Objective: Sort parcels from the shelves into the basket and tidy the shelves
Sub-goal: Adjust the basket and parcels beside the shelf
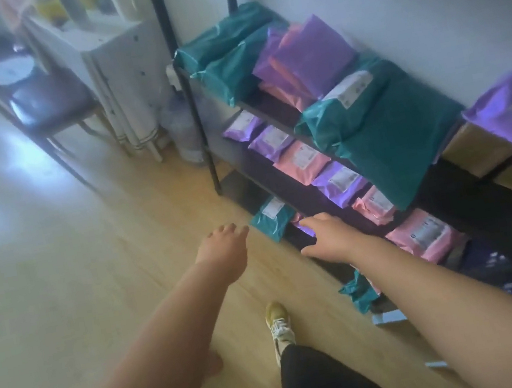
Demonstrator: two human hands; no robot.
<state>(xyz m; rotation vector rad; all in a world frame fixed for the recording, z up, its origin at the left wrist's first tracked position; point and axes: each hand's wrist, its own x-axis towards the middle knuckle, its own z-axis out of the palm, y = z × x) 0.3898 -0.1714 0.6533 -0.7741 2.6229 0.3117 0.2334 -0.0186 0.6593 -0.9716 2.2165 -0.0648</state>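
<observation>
Reach for the bottom shelf (323,197) looked like the step in hand. The left hand (223,247) hovered empty, fingers loosely spread. The right hand (327,236) was flat, fingers straight over a small purple parcel (304,229); contact unclear. The teal parcel (273,220) lay label up at that shelf's left front corner, its long axis seemingly slanting from front edge to back. Best pinched by its near edge and lifted clear of its neighbour.
</observation>
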